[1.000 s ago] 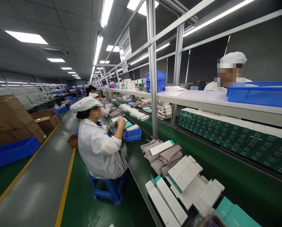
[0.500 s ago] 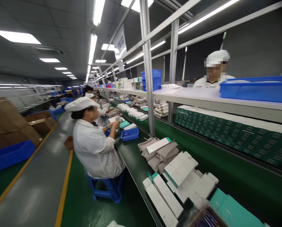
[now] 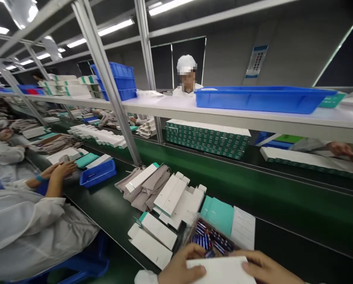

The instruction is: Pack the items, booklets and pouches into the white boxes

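At the bottom edge, a white carton [image 3: 220,271] lies between my two hands, its lower part cut off by the frame. My left hand [image 3: 179,265] grips its left side, thumb on top. On the right side, my right hand [image 3: 267,268] holds it with the thumb on the face. Just beyond my fingers is a plastic-lined box [image 3: 191,232] of small shiny dark cylinders. Flat white cartons [image 3: 153,240] with green flaps lie left of it. Behind it are teal cards [image 3: 218,211] and white printed sheets [image 3: 244,227].
Grey-beige cloth pouches [image 3: 153,187] and more white cartons [image 3: 170,193] lie further along the bench. A co-worker [image 3: 31,225] sits at the left near a blue tray [image 3: 98,173]. Above runs a shelf [image 3: 170,106] with a blue bin [image 3: 253,98]. Another person [image 3: 188,75] is behind it.
My view has swung right and down from the aisle toward the bench. My hands and the white carton they hold have come into view at the bottom.
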Available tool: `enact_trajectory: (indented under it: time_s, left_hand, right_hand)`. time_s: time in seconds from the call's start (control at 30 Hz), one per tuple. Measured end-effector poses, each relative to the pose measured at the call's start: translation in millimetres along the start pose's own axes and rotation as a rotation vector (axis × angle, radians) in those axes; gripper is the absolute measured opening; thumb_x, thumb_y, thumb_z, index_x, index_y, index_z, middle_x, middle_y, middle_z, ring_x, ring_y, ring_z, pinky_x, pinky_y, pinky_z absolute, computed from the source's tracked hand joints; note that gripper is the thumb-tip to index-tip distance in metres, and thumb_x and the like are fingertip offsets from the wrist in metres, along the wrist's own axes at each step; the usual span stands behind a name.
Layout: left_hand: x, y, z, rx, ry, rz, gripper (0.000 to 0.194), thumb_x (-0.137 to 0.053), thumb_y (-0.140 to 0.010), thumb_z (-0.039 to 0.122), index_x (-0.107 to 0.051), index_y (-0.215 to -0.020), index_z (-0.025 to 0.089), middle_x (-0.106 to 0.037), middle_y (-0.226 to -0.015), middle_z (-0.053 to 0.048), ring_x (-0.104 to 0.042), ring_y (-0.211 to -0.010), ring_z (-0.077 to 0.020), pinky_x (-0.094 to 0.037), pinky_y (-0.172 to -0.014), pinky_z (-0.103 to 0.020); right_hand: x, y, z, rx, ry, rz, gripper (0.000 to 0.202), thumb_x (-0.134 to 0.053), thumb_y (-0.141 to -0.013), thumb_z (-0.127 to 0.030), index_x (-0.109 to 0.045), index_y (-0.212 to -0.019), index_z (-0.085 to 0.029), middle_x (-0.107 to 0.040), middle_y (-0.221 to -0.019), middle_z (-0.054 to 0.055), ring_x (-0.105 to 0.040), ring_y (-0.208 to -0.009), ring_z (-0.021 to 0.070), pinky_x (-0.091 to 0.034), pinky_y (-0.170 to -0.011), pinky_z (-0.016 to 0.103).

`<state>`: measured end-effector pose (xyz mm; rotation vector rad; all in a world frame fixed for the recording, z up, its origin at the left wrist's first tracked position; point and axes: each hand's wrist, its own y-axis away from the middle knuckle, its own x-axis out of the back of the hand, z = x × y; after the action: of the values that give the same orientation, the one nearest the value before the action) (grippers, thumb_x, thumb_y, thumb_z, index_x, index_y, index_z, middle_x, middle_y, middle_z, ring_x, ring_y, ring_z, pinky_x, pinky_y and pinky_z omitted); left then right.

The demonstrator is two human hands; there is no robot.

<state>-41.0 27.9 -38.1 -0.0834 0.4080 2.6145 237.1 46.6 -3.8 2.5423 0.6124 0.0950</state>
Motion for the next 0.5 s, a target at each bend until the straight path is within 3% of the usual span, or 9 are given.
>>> enact_trajectory:
  time_s: [0.1,0.27,0.37,0.5]
  left_hand:
    - [-0.9,-0.5,3.6,0.052,0.043,0.091,0.058,-0.073,-0.06,0.059,-0.062,-0.098,0.016,-0.065,-0.092,-0.004,-0.059,-0.082,-0.0186,-0.044,-0.072,-0.027]
    - [2.0,-7.7,4.2,0.091,0.081,0.063,0.055,-0.07,-0.065,0.058,-0.063,-0.099,0.016,-0.064,-0.093,-0.004,-0.057,-0.078,-0.0165,-0.043,-0.07,-0.027]
    - [-2.8,-11.8,0.7,0.097,0.056,0.054,0.056,-0.068,-0.066,0.059,-0.06,-0.102,0.017,-0.064,-0.095,-0.005,-0.058,-0.079,-0.0178,-0.044,-0.071,-0.028]
    - [-13.4,-19.6,0.3,0.038,-0.103,0.032,0.057,-0.07,-0.064,0.058,-0.059,-0.101,0.017,-0.064,-0.102,-0.008,-0.058,-0.097,-0.0245,-0.045,-0.084,-0.034]
  right_hand:
    - [-13.0,1.0,-0.8,-0.036,-0.216,0.0,0.057,-0.061,-0.071,-0.063,-0.07,-0.106,-0.019,-0.07,-0.084,0.007,-0.059,-0.071,0.0167,-0.042,-0.053,0.023]
    - [-21.4,8.9,5.6,0.071,-0.364,0.143,0.059,-0.054,-0.078,-0.062,-0.062,-0.118,-0.019,-0.068,-0.097,0.01,-0.059,-0.08,0.0191,-0.039,-0.052,0.024]
    - [-19.2,13.3,6.9,0.109,-0.244,0.195,0.059,-0.051,-0.079,-0.063,-0.06,-0.12,-0.021,-0.067,-0.098,0.008,-0.058,-0.083,0.0201,-0.041,-0.054,0.026]
    - [-11.6,15.8,15.5,0.171,-0.017,0.175,0.046,-0.067,-0.071,-0.053,-0.067,-0.107,-0.024,-0.067,-0.096,0.003,-0.059,-0.083,0.0195,-0.046,-0.065,0.028]
